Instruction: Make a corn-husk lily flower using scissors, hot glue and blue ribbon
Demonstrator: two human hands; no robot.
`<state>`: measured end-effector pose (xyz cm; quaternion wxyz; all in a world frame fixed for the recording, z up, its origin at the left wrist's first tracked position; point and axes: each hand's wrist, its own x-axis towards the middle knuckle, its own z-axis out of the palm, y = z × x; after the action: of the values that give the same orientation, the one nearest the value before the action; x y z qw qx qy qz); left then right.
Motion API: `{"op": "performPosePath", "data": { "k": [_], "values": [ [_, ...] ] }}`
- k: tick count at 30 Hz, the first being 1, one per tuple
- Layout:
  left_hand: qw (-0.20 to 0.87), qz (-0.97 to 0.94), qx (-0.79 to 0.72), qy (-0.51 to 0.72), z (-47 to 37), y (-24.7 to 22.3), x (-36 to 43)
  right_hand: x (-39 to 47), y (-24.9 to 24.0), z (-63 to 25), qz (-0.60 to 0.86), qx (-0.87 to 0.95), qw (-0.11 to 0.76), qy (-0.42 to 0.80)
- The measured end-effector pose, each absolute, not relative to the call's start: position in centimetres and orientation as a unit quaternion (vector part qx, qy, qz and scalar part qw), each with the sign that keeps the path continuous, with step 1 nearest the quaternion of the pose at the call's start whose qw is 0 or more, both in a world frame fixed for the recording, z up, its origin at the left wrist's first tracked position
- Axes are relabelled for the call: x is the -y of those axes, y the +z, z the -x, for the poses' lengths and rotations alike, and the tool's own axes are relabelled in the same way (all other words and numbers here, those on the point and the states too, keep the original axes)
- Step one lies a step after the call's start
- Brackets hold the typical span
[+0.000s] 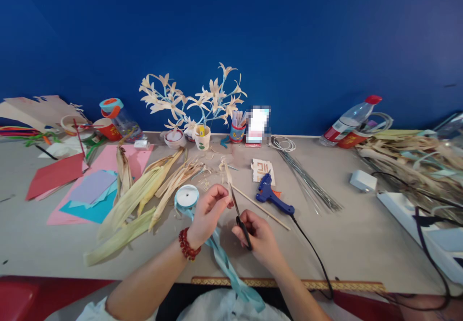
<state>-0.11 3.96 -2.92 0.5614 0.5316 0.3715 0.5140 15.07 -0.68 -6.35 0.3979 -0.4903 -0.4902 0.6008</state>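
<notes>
In the head view my right hand [259, 238] grips black-handled scissors [236, 204], their blades pointing away from me. My left hand [209, 211], with a red bead bracelet [187, 244] on the wrist, is closed in a pinch beside the blades. A thin pale strip [228, 172], which looks like corn husk, rises from its fingertips; the exact hold is partly hidden. Light blue ribbon [231, 269] runs from a white spool [187, 195] under my left hand and over the table edge. A thin wooden stick [269, 211] lies just beyond my right hand.
To the right are a blue glue gun [270, 194] with its cord, a bundle of wires [311, 181] and a power strip [408, 215]. Corn husks [132, 199] and coloured paper [62, 174] lie left. Husk flowers [213, 92] stand in cups at the back, near the wall.
</notes>
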Motion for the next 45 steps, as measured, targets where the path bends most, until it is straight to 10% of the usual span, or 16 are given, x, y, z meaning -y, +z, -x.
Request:
{"op": "performPosePath", "data": {
  "k": [45],
  "values": [
    [0.538, -0.573, -0.374, 0.493, 0.1, -2.5, -3.8, 0.4, -6.3, -16.2, 0.487, 0.493, 0.377, 0.614]
  ]
}}
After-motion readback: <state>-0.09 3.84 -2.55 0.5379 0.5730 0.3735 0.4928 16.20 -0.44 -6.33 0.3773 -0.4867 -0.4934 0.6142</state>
